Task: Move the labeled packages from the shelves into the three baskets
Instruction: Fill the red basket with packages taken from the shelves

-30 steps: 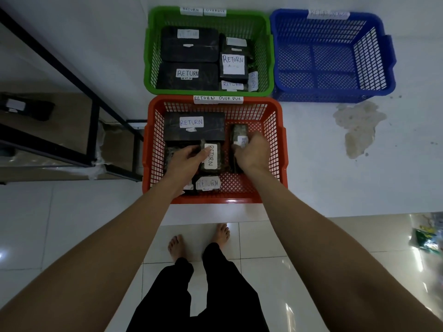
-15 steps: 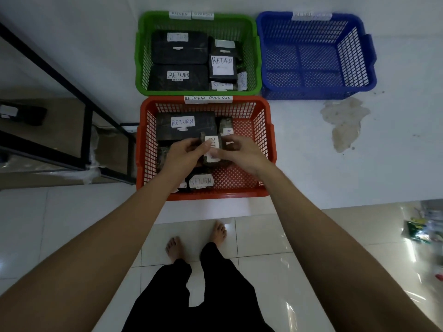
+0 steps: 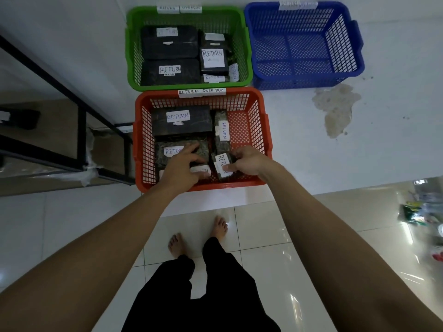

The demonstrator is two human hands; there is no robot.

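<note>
Both my hands are inside the orange basket (image 3: 265, 130), which holds several dark packages with white RETURN labels. My right hand (image 3: 249, 160) grips a small dark package (image 3: 221, 165) at the basket's near right, thumb on its label. My left hand (image 3: 183, 165) lies with spread fingers on a package (image 3: 171, 150) at the near left and partly hides another labelled package (image 3: 202, 170). A large package (image 3: 181, 122) and a narrow upright one (image 3: 221, 131) lie further back. The green basket (image 3: 247, 58) behind is packed with labelled packages. The blue basket (image 3: 304, 77) holds nothing.
A black metal shelf frame (image 3: 81, 130) stands at the left, with a dark package (image 3: 20, 119) on its shelf. A stain (image 3: 335, 109) marks the white floor right of the orange basket. My bare feet (image 3: 199, 236) stand on glossy tiles. Clutter (image 3: 419, 214) lies at far right.
The small package held between both hands at mid-basket has moved to the near right, now in my right hand alone. My left hand dropped onto the near left packages.
</note>
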